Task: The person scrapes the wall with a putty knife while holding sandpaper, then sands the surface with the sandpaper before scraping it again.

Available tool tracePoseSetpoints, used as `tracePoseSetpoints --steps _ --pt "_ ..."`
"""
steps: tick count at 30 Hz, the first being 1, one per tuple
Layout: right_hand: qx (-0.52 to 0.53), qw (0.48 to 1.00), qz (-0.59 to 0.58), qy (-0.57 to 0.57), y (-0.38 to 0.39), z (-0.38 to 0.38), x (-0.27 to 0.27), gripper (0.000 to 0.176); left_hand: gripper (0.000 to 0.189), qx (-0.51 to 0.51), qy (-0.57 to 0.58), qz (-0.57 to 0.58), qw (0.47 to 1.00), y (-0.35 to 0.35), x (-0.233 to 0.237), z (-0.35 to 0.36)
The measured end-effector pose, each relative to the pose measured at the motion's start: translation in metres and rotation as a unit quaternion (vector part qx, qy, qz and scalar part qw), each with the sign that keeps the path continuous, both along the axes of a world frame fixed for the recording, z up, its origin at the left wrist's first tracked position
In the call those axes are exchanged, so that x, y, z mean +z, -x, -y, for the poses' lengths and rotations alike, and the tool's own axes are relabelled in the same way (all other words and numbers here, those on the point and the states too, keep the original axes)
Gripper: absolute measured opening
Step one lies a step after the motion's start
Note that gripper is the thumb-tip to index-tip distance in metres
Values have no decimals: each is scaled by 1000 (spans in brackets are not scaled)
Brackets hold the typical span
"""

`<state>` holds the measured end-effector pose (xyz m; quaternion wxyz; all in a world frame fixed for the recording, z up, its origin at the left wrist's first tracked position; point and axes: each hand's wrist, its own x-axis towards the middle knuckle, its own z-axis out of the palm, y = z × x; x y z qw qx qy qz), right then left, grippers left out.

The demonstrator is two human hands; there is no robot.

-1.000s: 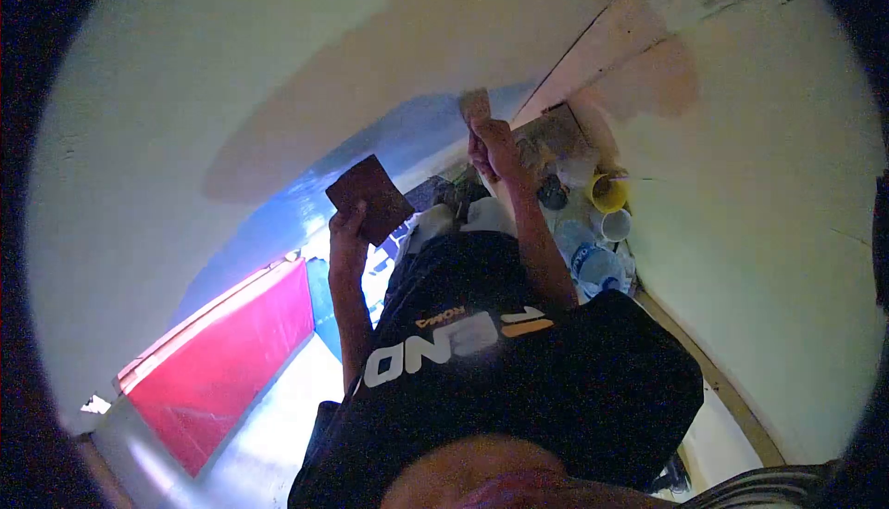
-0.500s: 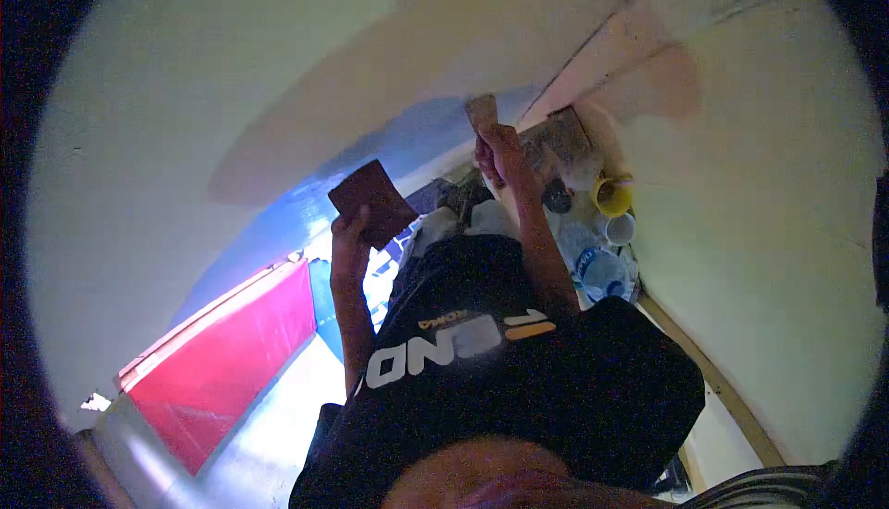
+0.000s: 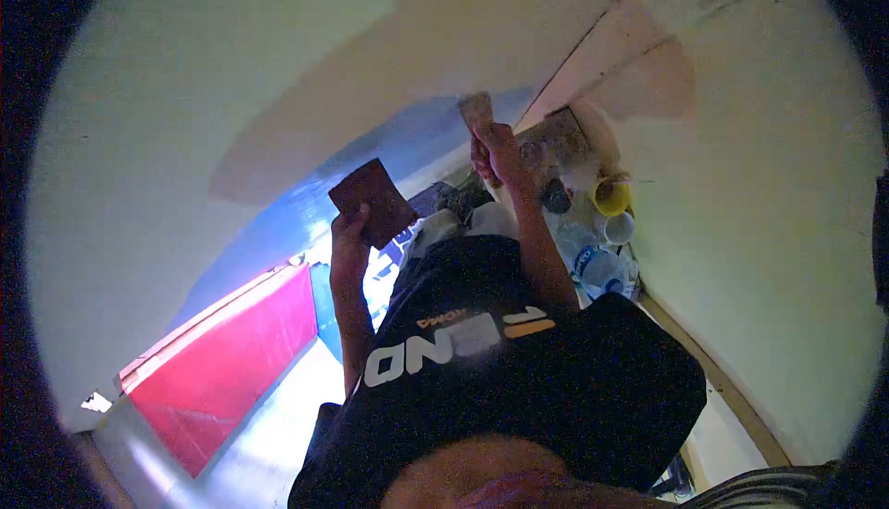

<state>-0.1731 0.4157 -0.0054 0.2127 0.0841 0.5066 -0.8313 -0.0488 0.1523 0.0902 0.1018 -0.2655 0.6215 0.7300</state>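
Observation:
My left hand (image 3: pixel 350 231) is closed on a dark reddish-brown square sheet (image 3: pixel 378 199), with the thumb lying across its face. Farther forward and to the right, my right hand (image 3: pixel 497 152) grips a small flat tool with a pale brown, flared end (image 3: pixel 476 108), which looks like a putty knife. Its handle is hidden in the fist. The flared end overlaps the lower part of the wall (image 3: pixel 370 55) in this view, where blue meets cream.
Right of my right arm stand a yellow cup (image 3: pixel 611 197), a white cup (image 3: pixel 619 227), a dark round container (image 3: pixel 557 196) and a clear plastic bottle (image 3: pixel 600 268). A red panel (image 3: pixel 227 361) leans at lower left. Another wall (image 3: pixel 769 194) rises close on the right.
My right hand and the flat tool have shifted slightly left. The left hand and the sheet stay almost where they were.

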Motion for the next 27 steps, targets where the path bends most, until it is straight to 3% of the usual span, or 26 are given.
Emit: tracePoseSetpoints --steps 4,8,9,12,14,20,23,27 --pt "8 1000 8 -29 -16 -7 17 49 37 3 -22 46 999 -5 -1 4" --pt "39 999 10 5 1 -3 16 49 36 29 -40 -9 999 -3 3 -3" --pt "29 1000 5 -9 1 -3 27 50 37 18 0 17 1000 -4 0 -2" --pt "10 999 0 -43 1 -2 51 51 37 19 -31 39 999 -5 6 0" --pt "20 999 3 -50 2 -5 26 51 37 21 -3 26 999 -6 9 -3" --pt "27 999 -10 -28 -4 -4 29 51 37 28 -26 14 999 -12 5 -3" --pt "9 995 -25 -96 0 -3 41 50 36 20 -32 -9 999 -6 -4 6" --pt "16 998 -6 -61 -2 -2 35 48 34 22 -32 13 999 -12 6 -3"
